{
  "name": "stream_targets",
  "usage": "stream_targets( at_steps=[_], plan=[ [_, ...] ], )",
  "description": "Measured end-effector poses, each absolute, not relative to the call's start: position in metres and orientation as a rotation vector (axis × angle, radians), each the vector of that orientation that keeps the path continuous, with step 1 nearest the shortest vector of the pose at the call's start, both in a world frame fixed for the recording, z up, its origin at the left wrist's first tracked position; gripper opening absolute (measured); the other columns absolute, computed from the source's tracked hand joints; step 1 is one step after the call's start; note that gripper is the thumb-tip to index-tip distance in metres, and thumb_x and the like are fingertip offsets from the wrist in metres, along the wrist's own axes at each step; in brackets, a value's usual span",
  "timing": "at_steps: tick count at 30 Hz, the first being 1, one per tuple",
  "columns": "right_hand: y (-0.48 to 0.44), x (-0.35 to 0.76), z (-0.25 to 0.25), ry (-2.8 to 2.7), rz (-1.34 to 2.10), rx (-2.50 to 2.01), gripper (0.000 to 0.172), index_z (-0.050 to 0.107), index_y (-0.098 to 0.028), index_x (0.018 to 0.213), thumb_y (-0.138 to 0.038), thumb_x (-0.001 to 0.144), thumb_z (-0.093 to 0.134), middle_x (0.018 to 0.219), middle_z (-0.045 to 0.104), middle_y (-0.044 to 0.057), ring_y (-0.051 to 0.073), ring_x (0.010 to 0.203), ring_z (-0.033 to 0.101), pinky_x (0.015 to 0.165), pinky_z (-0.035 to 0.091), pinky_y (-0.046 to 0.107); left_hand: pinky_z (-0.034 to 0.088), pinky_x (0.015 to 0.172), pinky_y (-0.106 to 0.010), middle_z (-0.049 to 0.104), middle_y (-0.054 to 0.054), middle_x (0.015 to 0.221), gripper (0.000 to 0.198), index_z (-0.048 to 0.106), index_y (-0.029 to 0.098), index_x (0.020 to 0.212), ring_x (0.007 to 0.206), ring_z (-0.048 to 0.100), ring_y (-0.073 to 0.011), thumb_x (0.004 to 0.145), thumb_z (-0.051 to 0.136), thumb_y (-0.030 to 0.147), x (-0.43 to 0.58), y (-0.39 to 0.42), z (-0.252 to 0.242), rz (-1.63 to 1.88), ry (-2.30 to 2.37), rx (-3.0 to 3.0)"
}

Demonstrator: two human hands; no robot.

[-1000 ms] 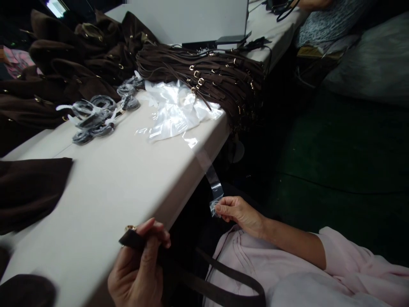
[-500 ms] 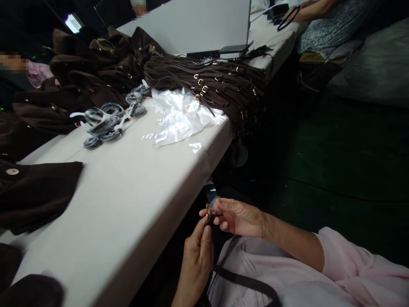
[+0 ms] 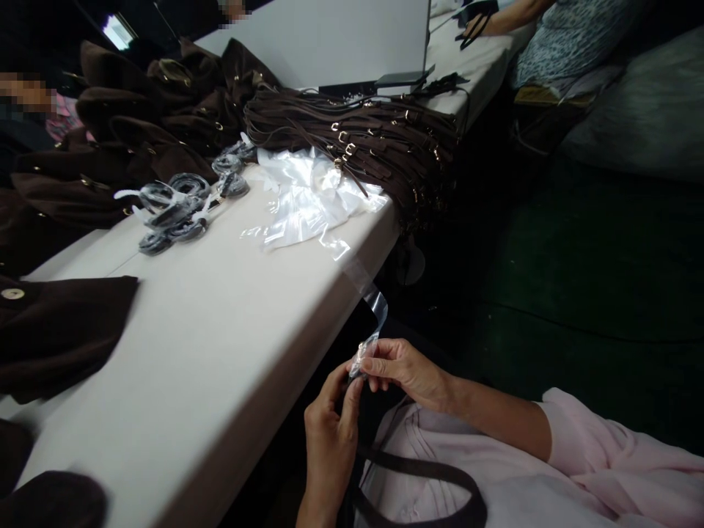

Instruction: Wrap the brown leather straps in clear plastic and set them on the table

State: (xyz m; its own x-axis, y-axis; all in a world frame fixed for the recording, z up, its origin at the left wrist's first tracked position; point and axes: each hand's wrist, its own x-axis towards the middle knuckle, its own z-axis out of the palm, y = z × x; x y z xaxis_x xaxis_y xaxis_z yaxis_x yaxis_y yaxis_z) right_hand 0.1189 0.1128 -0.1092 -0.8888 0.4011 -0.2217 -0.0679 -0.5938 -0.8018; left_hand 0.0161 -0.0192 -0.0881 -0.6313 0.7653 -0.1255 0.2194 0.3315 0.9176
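Note:
Over my lap, my left hand (image 3: 333, 425) pinches the end of a dark brown strap (image 3: 429, 480), whose loop hangs down across the pink shirt. My right hand (image 3: 404, 372) meets it from the right, fingers closed on a clear plastic strip (image 3: 377, 304) at that same strap end. The plastic lies around the metal hardware, which shows only as a bright glint. From there the strip runs up over the table edge to a heap of clear plastic film (image 3: 311, 202).
Brown straps with gold buckles (image 3: 357, 139) lie piled at the table's far end. Plastic-wrapped coils (image 3: 173, 209) and brown bags (image 3: 137, 125) sit to the left on the white table (image 3: 220, 352). A co-worker's arm (image 3: 520, 16) is at the back right.
My right hand has brought the plastic strip onto the strap's metal end, which is now covered. Both hands shifted slightly left, and the strip now curves visibly off the table edge.

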Motion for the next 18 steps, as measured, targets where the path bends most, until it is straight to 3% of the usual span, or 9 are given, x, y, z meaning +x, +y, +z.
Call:
stream_targets(
  at_steps=[3, 5, 7, 10, 13, 18],
  plan=[
    [0.113, 0.120, -0.108, -1.243, 2.503, -0.565, 0.035, 0.070, -0.013, 0.084, -0.047, 0.079, 0.075, 0.071, 0.061, 0.001, 0.009, 0.063, 0.053, 0.056, 0.036, 0.021, 0.053, 0.089, -0.034, 0.073, -0.007, 0.109, 0.034, 0.069, 0.026, 0.117, 0.103, 0.067, -0.0257, 0.086, 0.063, 0.039, 0.019, -0.019, -0.093, 1.331, 2.101, 0.889],
    [0.112, 0.120, -0.109, -1.218, 2.508, -0.576, 0.034, 0.071, -0.013, 0.083, -0.047, 0.079, 0.075, 0.075, 0.063, 0.003, 0.010, 0.064, 0.054, 0.055, 0.036, 0.020, 0.054, 0.082, -0.033, 0.074, -0.007, 0.102, 0.036, 0.070, 0.025, 0.116, 0.096, 0.069, -0.0254, 0.085, 0.062, 0.042, 0.022, -0.022, -0.096, 1.347, 2.120, 0.845],
    [0.111, 0.119, -0.111, -1.158, 2.502, -0.606, 0.034, 0.071, -0.014, 0.084, -0.047, 0.078, 0.076, 0.085, 0.066, 0.005, 0.010, 0.066, 0.055, 0.053, 0.037, 0.020, 0.053, 0.064, -0.028, 0.073, -0.006, 0.085, 0.039, 0.070, 0.022, 0.115, 0.076, 0.067, -0.0219, 0.084, 0.063, 0.045, 0.024, -0.027, -0.099, 1.363, 2.146, 0.741],
    [0.112, 0.118, -0.114, -1.052, 2.467, -0.687, 0.033, 0.073, -0.015, 0.087, -0.046, 0.077, 0.078, 0.096, 0.067, 0.006, 0.010, 0.071, 0.057, 0.053, 0.037, 0.018, 0.040, 0.046, -0.022, 0.062, 0.000, 0.065, 0.045, 0.068, 0.019, 0.116, 0.051, 0.051, -0.0126, 0.083, 0.064, 0.049, 0.027, -0.033, -0.101, 1.406, 2.112, 0.557],
    [0.116, 0.117, -0.117, -0.983, 2.483, -0.744, 0.033, 0.074, -0.015, 0.089, -0.044, 0.075, 0.080, 0.092, 0.067, 0.005, 0.009, 0.072, 0.056, 0.054, 0.038, 0.017, 0.031, 0.044, -0.018, 0.052, 0.004, 0.059, 0.049, 0.065, 0.017, 0.118, 0.047, 0.039, -0.0073, 0.082, 0.065, 0.050, 0.030, -0.034, -0.099, 1.441, 2.012, 0.452],
    [0.117, 0.118, -0.121, -0.916, 2.579, -0.732, 0.034, 0.074, -0.014, 0.088, -0.044, 0.074, 0.081, 0.089, 0.067, 0.005, 0.008, 0.071, 0.057, 0.054, 0.040, 0.016, 0.029, 0.045, -0.017, 0.047, 0.005, 0.058, 0.048, 0.064, 0.017, 0.118, 0.049, 0.036, -0.0062, 0.084, 0.064, 0.051, 0.034, -0.029, -0.092, 1.434, 1.933, 0.480]
  ],
)
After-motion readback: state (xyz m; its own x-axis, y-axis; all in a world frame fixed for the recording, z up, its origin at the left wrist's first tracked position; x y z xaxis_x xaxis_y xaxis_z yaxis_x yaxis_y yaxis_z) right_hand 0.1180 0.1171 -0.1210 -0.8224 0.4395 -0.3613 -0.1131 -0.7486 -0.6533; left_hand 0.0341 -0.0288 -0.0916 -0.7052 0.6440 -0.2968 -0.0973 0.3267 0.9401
